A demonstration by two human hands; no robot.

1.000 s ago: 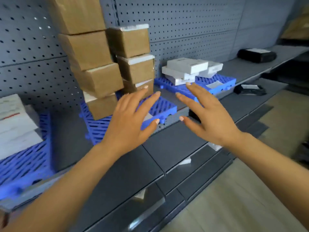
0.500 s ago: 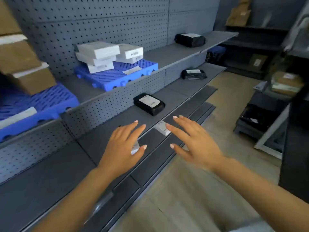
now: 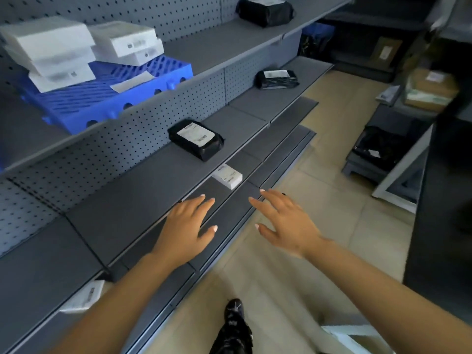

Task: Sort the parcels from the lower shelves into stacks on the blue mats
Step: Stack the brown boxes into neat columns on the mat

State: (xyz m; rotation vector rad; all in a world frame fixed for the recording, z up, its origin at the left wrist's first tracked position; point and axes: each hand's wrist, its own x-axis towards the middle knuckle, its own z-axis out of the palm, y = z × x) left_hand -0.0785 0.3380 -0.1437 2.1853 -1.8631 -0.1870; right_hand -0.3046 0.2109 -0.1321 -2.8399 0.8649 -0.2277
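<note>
Head view:
- Left hand (image 3: 187,231) and right hand (image 3: 286,223) hovered over near edge of lower shelf (image 3: 229,208); fingers (image 3: 201,204) spread, holding nothing.
- Small white parcel (image 3: 227,176) lay on that shelf, just far of fingertips.
- Black parcel (image 3: 196,139) sat one shelf up.
- Blue mat (image 3: 143,98) at far left carried white stack (image 3: 51,47).
- Likely step: reach for white parcel.
- Advice: bracket both sides, lift level, place on white stack with edges squared.

On the upper shelf (image 3: 229,39) the stacked boxes (image 3: 51,44) are sitting on the mat (image 3: 102,108), a wrapped parcel (image 3: 196,141) is lying one shelf below, and a small box (image 3: 227,176) is lying lower, before it
</note>
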